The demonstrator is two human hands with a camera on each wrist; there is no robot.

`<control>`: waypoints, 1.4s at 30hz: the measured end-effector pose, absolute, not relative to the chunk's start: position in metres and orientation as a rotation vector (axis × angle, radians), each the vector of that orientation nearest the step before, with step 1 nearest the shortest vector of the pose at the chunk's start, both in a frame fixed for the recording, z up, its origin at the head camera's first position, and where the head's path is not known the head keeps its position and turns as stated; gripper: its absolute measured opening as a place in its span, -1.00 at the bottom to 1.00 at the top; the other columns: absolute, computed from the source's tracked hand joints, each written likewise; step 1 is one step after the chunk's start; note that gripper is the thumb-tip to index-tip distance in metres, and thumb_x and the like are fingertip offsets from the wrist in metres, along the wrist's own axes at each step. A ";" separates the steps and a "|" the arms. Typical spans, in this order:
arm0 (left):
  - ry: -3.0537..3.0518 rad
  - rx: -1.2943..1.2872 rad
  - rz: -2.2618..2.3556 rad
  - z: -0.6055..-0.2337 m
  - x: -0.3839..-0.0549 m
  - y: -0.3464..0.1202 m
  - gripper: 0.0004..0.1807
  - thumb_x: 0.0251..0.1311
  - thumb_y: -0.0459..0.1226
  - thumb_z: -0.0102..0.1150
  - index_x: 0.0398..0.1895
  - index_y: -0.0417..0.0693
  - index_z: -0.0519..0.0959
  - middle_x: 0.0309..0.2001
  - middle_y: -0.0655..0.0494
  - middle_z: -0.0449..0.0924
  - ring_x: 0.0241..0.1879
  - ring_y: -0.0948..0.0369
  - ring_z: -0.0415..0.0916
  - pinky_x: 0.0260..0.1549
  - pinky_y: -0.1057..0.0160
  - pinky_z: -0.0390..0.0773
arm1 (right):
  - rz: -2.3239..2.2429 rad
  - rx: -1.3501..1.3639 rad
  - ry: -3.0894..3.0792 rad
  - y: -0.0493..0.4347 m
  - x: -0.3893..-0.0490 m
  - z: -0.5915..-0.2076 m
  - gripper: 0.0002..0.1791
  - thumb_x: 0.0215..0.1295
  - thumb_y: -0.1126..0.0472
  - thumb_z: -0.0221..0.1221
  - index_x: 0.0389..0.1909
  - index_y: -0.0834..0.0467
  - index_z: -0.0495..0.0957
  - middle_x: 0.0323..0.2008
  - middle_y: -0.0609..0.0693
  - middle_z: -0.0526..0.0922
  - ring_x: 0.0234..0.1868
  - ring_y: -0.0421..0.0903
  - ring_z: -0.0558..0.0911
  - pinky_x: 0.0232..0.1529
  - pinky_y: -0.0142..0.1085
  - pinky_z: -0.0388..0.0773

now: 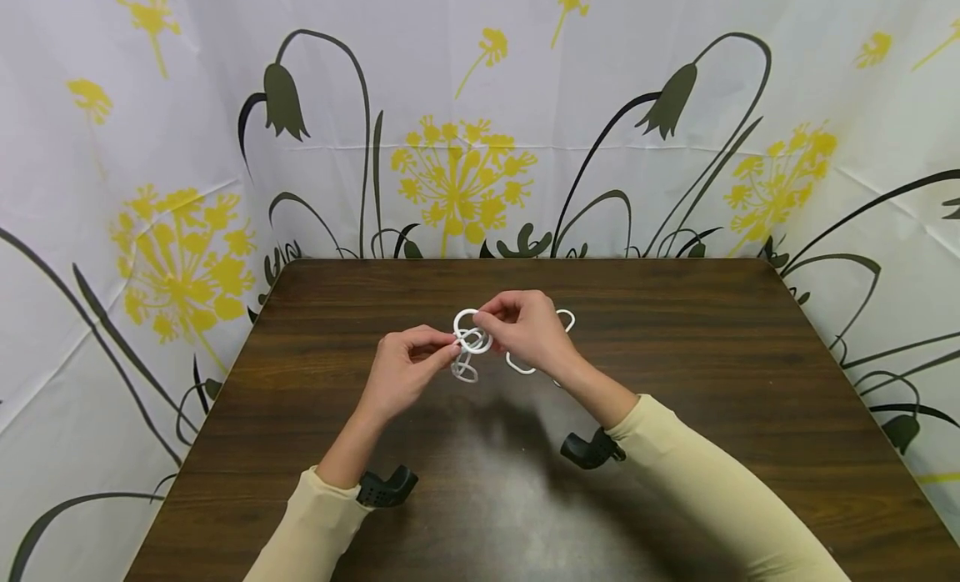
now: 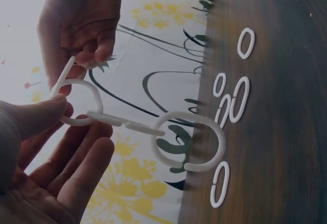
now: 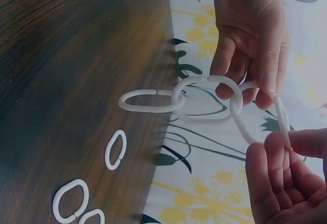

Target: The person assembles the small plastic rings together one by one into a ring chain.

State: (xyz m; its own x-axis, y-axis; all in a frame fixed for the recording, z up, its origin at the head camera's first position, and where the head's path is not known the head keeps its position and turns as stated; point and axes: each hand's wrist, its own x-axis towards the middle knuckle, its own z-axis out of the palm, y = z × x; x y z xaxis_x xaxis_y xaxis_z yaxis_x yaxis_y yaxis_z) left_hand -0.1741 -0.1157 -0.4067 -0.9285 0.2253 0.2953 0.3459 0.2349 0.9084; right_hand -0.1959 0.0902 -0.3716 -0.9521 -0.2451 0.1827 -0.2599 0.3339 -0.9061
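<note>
Both hands meet over the table, holding white plastic chain links. My left hand [image 1: 401,372] pinches the top link [image 2: 97,99] of a short hanging chain between thumb and fingers. Below it hang a link seen nearly edge-on [image 2: 125,124] and a rounded bottom link [image 2: 223,142]; each link has a small split in its side. My right hand [image 1: 531,332] pinches another white link [image 3: 281,113], which overlaps the top link in the right wrist view. The fingertips of both hands are close together. Part of the right hand's link is hidden behind fingers.
Several loose white links lie on the dark wooden table, among them one right of the hands [image 1: 572,320] and one nearer [image 1: 519,368]. The table's [image 1: 337,298] far edge meets a flower-printed curtain [image 1: 600,32]. A black wrist camera [image 1: 387,489] sits on the left forearm.
</note>
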 end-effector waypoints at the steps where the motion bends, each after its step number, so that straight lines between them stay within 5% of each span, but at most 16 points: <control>1: -2.387 -0.557 -1.789 -0.407 -0.174 -0.116 -0.87 0.15 -0.35 0.39 -0.27 -0.23 0.74 -0.34 -0.02 0.69 -0.39 0.17 0.63 -0.40 0.35 0.65 | 1.721 0.473 -2.559 0.089 -0.196 -0.371 -0.88 0.25 0.22 0.31 -0.35 0.22 0.70 -0.61 0.02 0.65 -0.59 0.08 0.66 -0.60 -0.28 0.60; 4: -2.390 -0.556 -1.776 -0.407 -0.175 -0.116 -0.88 0.14 -0.34 0.40 -0.27 -0.21 0.75 -0.35 0.01 0.68 -0.38 0.18 0.63 -0.39 0.34 0.65 | 1.692 0.440 -2.577 0.088 -0.197 -0.371 -0.88 0.23 0.22 0.32 -0.37 0.21 0.70 -0.58 0.02 0.67 -0.55 0.12 0.68 -0.58 -0.27 0.63; 11: -2.397 -0.538 -1.760 -0.409 -0.175 -0.117 -0.88 0.14 -0.35 0.39 -0.26 -0.22 0.74 -0.33 0.01 0.70 -0.38 0.21 0.63 -0.40 0.36 0.65 | 1.664 0.422 -2.600 0.090 -0.198 -0.374 -0.88 0.23 0.23 0.30 -0.38 0.22 0.70 -0.51 0.09 0.70 -0.63 -0.15 0.64 -0.57 -0.27 0.63; 21: -2.379 -0.530 -1.794 -0.409 -0.174 -0.121 -0.84 0.17 -0.34 0.37 -0.23 -0.26 0.73 -0.31 -0.03 0.70 -0.34 0.23 0.63 -0.33 0.38 0.64 | 1.724 0.405 -2.540 0.098 -0.202 -0.377 -0.88 0.26 0.23 0.30 -0.35 0.23 0.67 -0.60 0.12 0.65 -0.56 0.16 0.66 -0.57 -0.22 0.62; 27: -2.404 -0.523 -1.807 -0.411 -0.173 -0.124 -0.79 0.18 -0.32 0.36 -0.18 -0.30 0.71 -0.29 -0.05 0.71 -0.34 0.23 0.64 -0.33 0.39 0.63 | 1.889 0.377 -2.457 0.098 -0.202 -0.374 -0.86 0.27 0.28 0.30 -0.29 0.31 0.65 -0.50 0.14 0.66 -0.52 0.11 0.69 -0.43 -0.02 0.69; 35: -2.388 -0.531 -1.935 -0.413 -0.174 -0.124 -0.78 0.24 -0.32 0.31 -0.12 -0.30 0.68 -0.24 -0.14 0.71 -0.28 0.01 0.68 -0.30 0.20 0.69 | 2.090 0.402 -2.373 0.096 -0.199 -0.373 -0.78 0.29 0.28 0.29 -0.20 0.39 0.61 -0.37 0.27 0.70 -0.37 0.20 0.72 -0.45 -0.21 0.69; 42: -2.319 -0.493 -2.047 -0.406 -0.176 -0.120 -0.73 0.34 -0.30 0.20 -0.02 -0.34 0.63 -0.23 -0.24 0.68 -0.24 -0.01 0.68 -0.28 0.09 0.69 | 2.162 0.420 -2.352 0.093 -0.199 -0.373 -0.79 0.27 0.30 0.30 -0.20 0.39 0.60 -0.35 0.30 0.70 -0.40 0.09 0.74 -0.36 0.01 0.69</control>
State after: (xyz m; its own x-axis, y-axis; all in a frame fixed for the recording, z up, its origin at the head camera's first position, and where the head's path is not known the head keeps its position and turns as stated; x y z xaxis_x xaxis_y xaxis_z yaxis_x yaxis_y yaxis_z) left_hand -0.1763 -0.1201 -0.4060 -0.9504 0.2269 0.2127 0.2392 0.0962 0.9662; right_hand -0.1986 0.0934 -0.3729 -0.9629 -0.2435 0.1162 -0.1363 0.0672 -0.9884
